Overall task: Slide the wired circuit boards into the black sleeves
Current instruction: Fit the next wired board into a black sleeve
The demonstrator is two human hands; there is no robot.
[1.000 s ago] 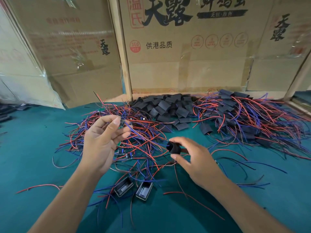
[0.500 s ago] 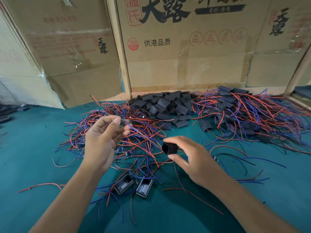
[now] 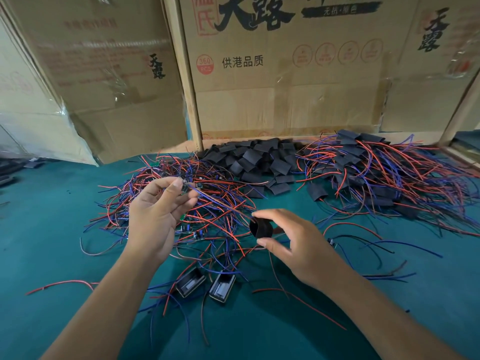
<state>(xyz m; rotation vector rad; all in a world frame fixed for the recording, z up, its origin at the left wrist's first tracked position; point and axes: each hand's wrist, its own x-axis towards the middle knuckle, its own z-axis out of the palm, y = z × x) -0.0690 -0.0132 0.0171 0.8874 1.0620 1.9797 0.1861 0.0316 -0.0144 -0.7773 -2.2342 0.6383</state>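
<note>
My left hand [image 3: 155, 211] pinches a small wired circuit board [image 3: 185, 187] between thumb and fingertips, above a tangle of red and blue wired boards [image 3: 181, 203]. The board's wires run down to the right toward a black sleeve [image 3: 259, 227]. My right hand [image 3: 293, 242] pinches that sleeve between thumb and forefinger, its round opening turned toward the board. A heap of flat empty black sleeves [image 3: 257, 162] lies at the back middle. At the back right is a pile of sleeved boards with wires [image 3: 376, 172].
Two small black rectangular housings [image 3: 191, 281] [image 3: 222, 285] lie near my forearms on the green table [image 3: 52, 229]. Loose red and blue wires trail across the front. Cardboard boxes [image 3: 285, 74] wall off the back edge.
My right hand with the sleeve has drifted slightly left toward the board's wire ends. My left hand keeps holding the board in about the same place.
</note>
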